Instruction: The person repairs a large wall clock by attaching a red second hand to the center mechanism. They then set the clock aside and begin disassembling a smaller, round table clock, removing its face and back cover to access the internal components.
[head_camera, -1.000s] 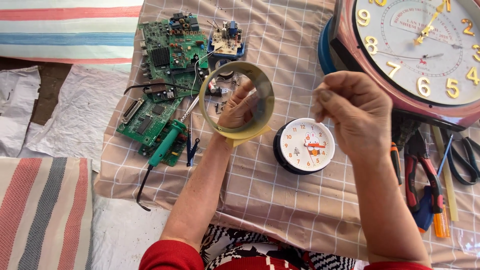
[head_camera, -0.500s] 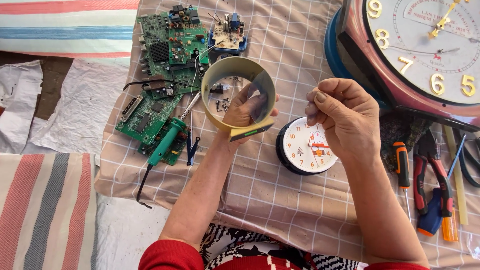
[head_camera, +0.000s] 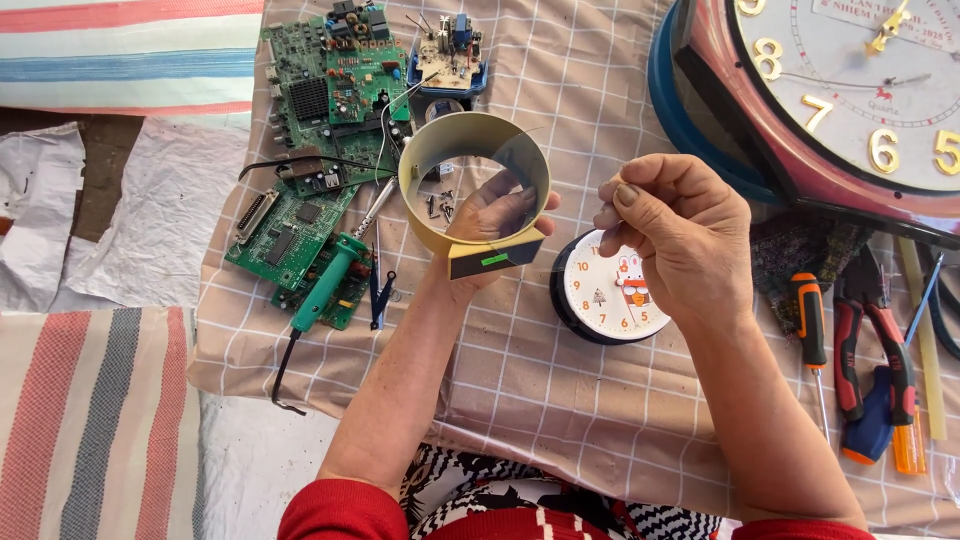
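Since a second ago both hands have drifted a little toward the upper part of the view, and the right hand (head_camera: 672, 232) now hides more of the small white clock face (head_camera: 612, 295) than before. That hand is curled with thumb and forefinger pressed together at the tips, as if pinching something very small; what lies between them is too tiny to make out. The left hand (head_camera: 497, 215) grips a yellow ring-shaped clock casing (head_camera: 472, 178) from below and inside, its fingers showing through the clear front, with a dark block bearing a green mark at the ring's lower edge. The casing is held above a checked beige cloth (head_camera: 560, 400), just left of the small round clock face, which lies flat on the cloth with a dark rim. To the left rest green circuit boards (head_camera: 310, 160), a smaller board on a blue base (head_camera: 447, 62) and a green-handled soldering iron (head_camera: 330, 280) with its cord trailing down. A large red-rimmed wall clock (head_camera: 850, 100) with gold numerals fills the upper right corner. Along the right edge lie an orange-and-black screwdriver (head_camera: 810, 320), red-handled pliers (head_camera: 870, 340) and a blue-handled tool (head_camera: 872, 420). Striped fabric (head_camera: 80, 430) shows at the lower left.
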